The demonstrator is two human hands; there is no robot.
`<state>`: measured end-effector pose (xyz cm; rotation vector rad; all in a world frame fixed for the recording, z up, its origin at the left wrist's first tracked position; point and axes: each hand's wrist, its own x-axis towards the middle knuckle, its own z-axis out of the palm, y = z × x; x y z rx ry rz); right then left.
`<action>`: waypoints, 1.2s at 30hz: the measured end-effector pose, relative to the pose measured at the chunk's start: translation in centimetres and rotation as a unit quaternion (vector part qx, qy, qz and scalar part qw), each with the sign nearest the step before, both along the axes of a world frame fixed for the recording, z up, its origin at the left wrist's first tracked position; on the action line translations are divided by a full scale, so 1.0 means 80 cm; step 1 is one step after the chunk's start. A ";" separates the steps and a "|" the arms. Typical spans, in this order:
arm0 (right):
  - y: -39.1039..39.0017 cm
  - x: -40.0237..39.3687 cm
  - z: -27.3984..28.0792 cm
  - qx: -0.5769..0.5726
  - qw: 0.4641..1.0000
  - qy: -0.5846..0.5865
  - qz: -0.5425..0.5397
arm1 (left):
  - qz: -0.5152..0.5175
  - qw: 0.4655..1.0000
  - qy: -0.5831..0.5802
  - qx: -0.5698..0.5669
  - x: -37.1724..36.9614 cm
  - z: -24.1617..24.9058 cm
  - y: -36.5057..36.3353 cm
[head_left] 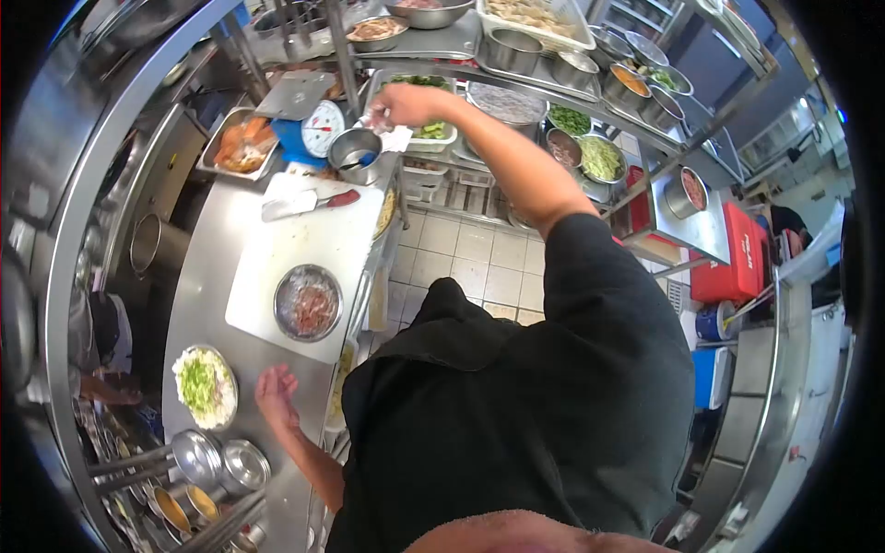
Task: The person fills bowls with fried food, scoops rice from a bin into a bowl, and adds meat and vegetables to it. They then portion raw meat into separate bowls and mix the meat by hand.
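Observation:
My right hand [403, 106] reaches far forward, fingers closed beside something pale that I cannot make out, above the rim of a metal pot [355, 155]. White paper or cloth [395, 139] shows just below this hand. My left hand [277, 392] hovers over the steel counter [207, 309], fingers apart and holding nothing. Between the hands lies a white cutting board [253, 295]. On it are a metal bowl [308, 302] of reddish shredded food and a broad blade [290, 205] with a red handle. A white dial scale [323, 129] stands beside the pot.
A plate of chopped greens [198, 387] sits at the left, near stacked metal bowls [246, 464]. A tray of orange-brown food [241, 143] is behind the board. Shelves [433, 69] with food containers run across the top. A red box [728, 253] stands on the right.

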<state>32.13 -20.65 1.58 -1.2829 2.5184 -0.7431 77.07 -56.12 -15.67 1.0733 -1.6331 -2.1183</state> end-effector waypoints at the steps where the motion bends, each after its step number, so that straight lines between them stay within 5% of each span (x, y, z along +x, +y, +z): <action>1: -0.007 -0.049 -0.011 0.010 0.994 -0.106 0.014 | -0.051 0.999 0.005 -0.002 -0.028 0.006 0.014; 3: -0.004 -0.102 0.012 0.136 0.987 0.039 0.082 | -0.115 0.993 0.005 -0.025 -0.077 0.022 0.049; 5: 0.004 -0.071 0.074 0.150 0.983 -0.059 -0.084 | -0.111 0.990 -0.004 -0.091 -0.103 0.043 0.053; 6: 0.016 -0.122 0.053 0.158 0.986 0.043 -0.006 | -0.096 0.986 -0.014 -0.137 -0.101 0.050 0.038; 9: 0.064 -0.157 0.054 0.109 0.986 -0.101 -0.071 | 0.127 0.963 -0.058 -0.232 -0.055 0.067 -0.063; 10: 0.079 -0.157 0.060 0.091 0.990 -0.094 -0.058 | 0.216 0.937 0.023 -0.274 -0.019 0.052 -0.113; 12: 0.107 -0.172 0.064 0.081 0.992 -0.064 -0.070 | 0.318 0.833 -0.136 -0.432 0.065 0.019 -0.225; 13: 0.123 -0.178 0.063 0.076 0.993 -0.052 -0.079 | 0.264 0.678 -0.260 -0.635 0.119 -0.012 -0.283; 14: 0.138 -0.186 0.061 0.027 0.992 -0.085 -0.092 | 0.268 0.646 -0.411 -0.585 0.135 -0.016 -0.289; 15: 0.152 -0.190 0.064 0.011 0.987 -0.094 -0.126 | 0.231 0.648 -0.505 -0.521 0.147 -0.024 -0.299; 17: 0.178 -0.188 0.069 -0.020 0.975 -0.111 -0.190 | 0.142 0.861 -0.403 -0.276 0.166 -0.018 -0.288; 18: 0.191 -0.182 0.073 -0.041 0.970 -0.106 -0.213 | 0.151 0.866 -0.373 -0.297 0.173 -0.038 -0.291; 19: 0.203 -0.179 0.074 -0.043 0.966 -0.113 -0.227 | 0.098 0.854 -0.407 -0.309 0.177 -0.039 -0.302; 21: 0.230 -0.174 0.071 -0.047 0.956 -0.135 -0.257 | 0.028 0.653 -0.384 -0.652 0.213 -0.074 -0.346; 24: 0.268 -0.162 0.059 -0.056 0.941 -0.134 -0.304 | 0.146 0.645 -0.499 -0.560 0.204 -0.056 -0.337; 27: 0.289 -0.155 0.044 -0.062 0.931 -0.098 -0.345 | -0.019 0.631 -0.568 -0.528 0.247 -0.073 -0.397; 30: 0.284 -0.128 0.047 -0.047 0.924 -0.054 -0.375 | 0.007 0.707 -0.511 -0.488 0.258 -0.073 -0.418; 33: 0.286 -0.134 0.042 -0.075 0.918 -0.054 -0.385 | 0.132 0.852 -0.441 -0.249 0.203 0.017 -0.333; 35: 0.281 -0.145 0.042 -0.107 0.916 -0.064 -0.382 | 0.121 0.804 -0.442 -0.379 0.234 -0.023 -0.375; 36: 0.274 -0.150 0.047 -0.099 0.914 -0.050 -0.389 | 0.099 0.734 -0.455 -0.495 0.255 -0.040 -0.400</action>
